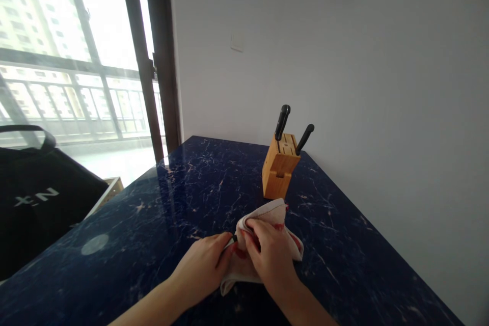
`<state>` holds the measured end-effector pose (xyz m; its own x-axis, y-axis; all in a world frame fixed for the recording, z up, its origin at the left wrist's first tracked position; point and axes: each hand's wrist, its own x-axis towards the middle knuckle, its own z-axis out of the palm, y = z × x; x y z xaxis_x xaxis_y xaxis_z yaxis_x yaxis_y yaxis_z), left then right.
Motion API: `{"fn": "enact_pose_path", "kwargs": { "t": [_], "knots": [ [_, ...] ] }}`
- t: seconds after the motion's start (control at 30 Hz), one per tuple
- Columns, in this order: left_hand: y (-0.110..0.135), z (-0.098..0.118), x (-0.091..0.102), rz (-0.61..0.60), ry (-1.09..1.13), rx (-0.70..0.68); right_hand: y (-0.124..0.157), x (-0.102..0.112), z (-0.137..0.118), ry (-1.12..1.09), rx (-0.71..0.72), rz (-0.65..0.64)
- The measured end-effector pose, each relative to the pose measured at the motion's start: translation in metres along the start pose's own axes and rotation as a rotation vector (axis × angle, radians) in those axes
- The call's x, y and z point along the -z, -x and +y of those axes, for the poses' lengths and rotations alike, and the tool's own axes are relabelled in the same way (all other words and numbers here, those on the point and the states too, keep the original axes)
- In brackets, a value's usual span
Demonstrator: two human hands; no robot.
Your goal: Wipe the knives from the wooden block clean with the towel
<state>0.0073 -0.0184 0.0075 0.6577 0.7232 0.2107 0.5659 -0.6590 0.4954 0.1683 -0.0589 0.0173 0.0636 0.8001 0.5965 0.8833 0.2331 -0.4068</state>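
My right hand point(269, 254) is closed around a pale cloth point(267, 214) with a red-stitched edge, low in the middle of the dark blue marbled table point(171, 204). My left hand point(204, 267) pinches a small dark object, likely a knife handle, whose end sticks out of the cloth; the rest is wrapped and hidden. Just behind the cloth stands a wooden knife block point(278, 168) with two black-handled knives point(282, 121) in its slots.
A white wall runs along the table's right and far side. A black bag point(38, 198) with white lettering sits at the left, beside a light wooden frame. A large window with a dark frame point(153, 61) fills the left background.
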Motion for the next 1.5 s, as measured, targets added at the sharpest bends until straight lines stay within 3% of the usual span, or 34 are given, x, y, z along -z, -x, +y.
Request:
{"fn": "enact_pose_path", "kwargs": {
  "t": [0.2,0.4,0.63,0.8,1.0,1.3,1.5],
  "knots": [
    [-0.001,0.004,0.003,0.030,0.046,0.000,-0.003,0.008,0.002,0.050,-0.127,0.082],
    [-0.001,0.003,0.005,0.037,0.075,-0.004,0.001,0.005,-0.008,0.019,0.031,-0.017],
    [-0.002,0.007,0.008,0.072,0.188,-0.024,-0.002,0.008,-0.002,0.049,-0.070,0.056],
    [-0.001,0.006,0.009,0.080,0.182,-0.028,0.001,0.006,-0.006,-0.012,0.064,-0.038],
    [-0.001,0.006,0.009,0.091,0.168,-0.016,-0.004,0.014,-0.006,0.041,-0.027,-0.005],
    [-0.001,0.005,0.008,0.058,0.162,-0.033,-0.008,0.025,-0.010,0.118,0.079,-0.216],
    [-0.002,0.006,0.011,0.058,0.219,-0.034,-0.014,0.034,0.007,0.123,-0.023,-0.009]
  ]
}}
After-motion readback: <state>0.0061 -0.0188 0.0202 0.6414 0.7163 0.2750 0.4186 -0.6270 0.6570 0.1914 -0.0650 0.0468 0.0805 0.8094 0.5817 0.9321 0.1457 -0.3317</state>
